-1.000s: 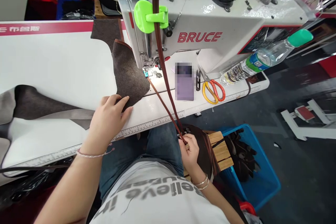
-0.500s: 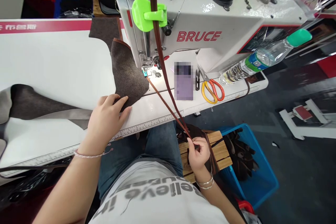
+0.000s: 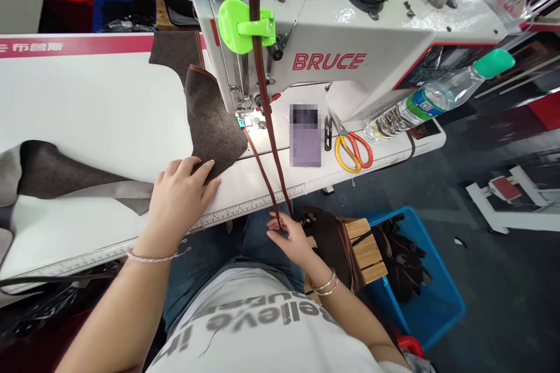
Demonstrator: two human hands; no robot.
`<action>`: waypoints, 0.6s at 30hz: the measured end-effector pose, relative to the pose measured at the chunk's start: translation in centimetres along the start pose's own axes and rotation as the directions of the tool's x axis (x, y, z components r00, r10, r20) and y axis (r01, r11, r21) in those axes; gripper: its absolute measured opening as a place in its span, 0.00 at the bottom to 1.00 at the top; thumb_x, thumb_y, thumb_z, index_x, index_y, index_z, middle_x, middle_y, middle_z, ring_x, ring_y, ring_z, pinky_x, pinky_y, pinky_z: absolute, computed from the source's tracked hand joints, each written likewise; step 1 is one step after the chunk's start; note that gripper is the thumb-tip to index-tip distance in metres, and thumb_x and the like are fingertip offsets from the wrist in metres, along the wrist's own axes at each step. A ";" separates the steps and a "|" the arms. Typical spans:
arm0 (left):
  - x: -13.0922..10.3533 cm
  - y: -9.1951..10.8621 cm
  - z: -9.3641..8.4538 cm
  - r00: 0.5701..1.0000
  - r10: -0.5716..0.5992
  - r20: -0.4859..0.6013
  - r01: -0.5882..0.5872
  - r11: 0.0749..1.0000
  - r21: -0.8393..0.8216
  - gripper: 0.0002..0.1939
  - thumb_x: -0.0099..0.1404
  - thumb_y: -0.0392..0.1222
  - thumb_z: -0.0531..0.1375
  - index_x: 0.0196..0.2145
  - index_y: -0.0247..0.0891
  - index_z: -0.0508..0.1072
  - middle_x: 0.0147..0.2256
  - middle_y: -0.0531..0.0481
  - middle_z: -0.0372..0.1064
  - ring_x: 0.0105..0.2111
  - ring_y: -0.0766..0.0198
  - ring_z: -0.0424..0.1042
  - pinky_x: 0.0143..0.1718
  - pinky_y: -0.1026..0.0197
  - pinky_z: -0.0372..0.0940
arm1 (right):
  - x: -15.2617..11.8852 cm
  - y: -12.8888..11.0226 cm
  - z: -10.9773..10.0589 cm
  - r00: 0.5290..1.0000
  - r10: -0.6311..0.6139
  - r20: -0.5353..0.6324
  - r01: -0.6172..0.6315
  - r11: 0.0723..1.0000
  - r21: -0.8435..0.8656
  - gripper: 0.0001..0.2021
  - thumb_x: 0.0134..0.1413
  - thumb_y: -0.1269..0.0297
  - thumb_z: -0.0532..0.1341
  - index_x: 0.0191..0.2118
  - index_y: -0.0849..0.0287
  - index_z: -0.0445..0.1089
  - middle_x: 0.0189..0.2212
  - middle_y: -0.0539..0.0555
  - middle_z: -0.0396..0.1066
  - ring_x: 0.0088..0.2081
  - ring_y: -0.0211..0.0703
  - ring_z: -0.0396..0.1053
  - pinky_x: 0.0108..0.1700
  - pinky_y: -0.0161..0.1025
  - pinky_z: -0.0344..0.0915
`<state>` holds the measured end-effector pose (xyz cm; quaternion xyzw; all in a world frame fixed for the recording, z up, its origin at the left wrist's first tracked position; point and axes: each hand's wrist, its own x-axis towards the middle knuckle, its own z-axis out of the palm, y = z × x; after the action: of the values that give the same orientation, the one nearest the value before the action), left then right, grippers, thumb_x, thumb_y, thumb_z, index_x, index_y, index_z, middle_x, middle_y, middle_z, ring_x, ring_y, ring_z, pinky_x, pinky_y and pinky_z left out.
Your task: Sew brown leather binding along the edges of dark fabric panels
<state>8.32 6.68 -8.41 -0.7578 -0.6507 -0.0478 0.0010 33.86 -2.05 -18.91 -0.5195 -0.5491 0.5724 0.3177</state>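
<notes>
My left hand (image 3: 177, 201) lies flat on the near edge of a dark brown fabric piece (image 3: 210, 122), fingers spread. That piece reaches up to the needle area of a white sewing machine (image 3: 315, 41), beside a small blue guide (image 3: 240, 122). A narrow brown binding strip (image 3: 261, 166) runs from the guide down to my right hand (image 3: 291, 239), just off the table's front edge. The fingers of this hand curl loosely around the strip, with thumb and forefinger apart. Another length of the strip comes down past a green clip (image 3: 245, 26) on the machine.
Thread snips (image 3: 328, 133), scissors (image 3: 354, 151) and a water bottle (image 3: 420, 106) lie right of a blurred-out purple rectangle (image 3: 305, 140). More dark fabric (image 3: 65, 172) is at left. A wooden stool (image 3: 365, 250) and blue bin (image 3: 441, 280) with dark pieces stand below right.
My right hand has moved left and slightly up, its pinch loosened. The strip lengths, which met at that hand, now hang more steeply and farther apart. My left hand stays on the fabric.
</notes>
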 end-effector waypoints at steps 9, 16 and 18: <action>0.7 0.3 0.8 0.995 0.086 -0.047 -0.088 0.995 -0.052 0.22 0.70 0.47 0.48 0.53 0.31 0.69 0.56 0.34 0.65 0.59 0.43 0.61 0.59 0.42 0.55 | 3.0 -6.2 1.9 0.999 0.023 -0.031 -0.011 0.942 0.336 0.16 0.59 0.49 0.60 0.35 0.59 0.71 0.24 0.52 0.75 0.29 0.42 0.74 0.38 0.40 0.72; 0.7 0.2 1.6 0.992 0.116 -0.057 -0.119 0.992 -0.051 0.23 0.72 0.47 0.46 0.56 0.31 0.67 0.57 0.36 0.64 0.60 0.43 0.60 0.61 0.42 0.53 | 3.8 -5.9 1.9 0.995 0.049 -0.089 -0.014 0.933 0.359 0.19 0.56 0.45 0.62 0.31 0.59 0.71 0.19 0.50 0.71 0.23 0.40 0.71 0.30 0.37 0.70; 0.5 0.0 1.8 0.990 0.121 -0.070 -0.125 0.990 -0.061 0.24 0.72 0.48 0.46 0.57 0.32 0.67 0.57 0.36 0.64 0.60 0.43 0.59 0.61 0.43 0.54 | 3.7 -5.7 1.6 0.993 0.053 -0.108 -0.013 0.941 0.339 0.19 0.56 0.46 0.62 0.30 0.59 0.72 0.20 0.50 0.72 0.23 0.40 0.71 0.30 0.37 0.70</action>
<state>8.56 7.33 -10.12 -0.7941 -0.6004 -0.0938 0.0008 30.28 2.00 -14.61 -0.4987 -0.4150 0.6322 0.4236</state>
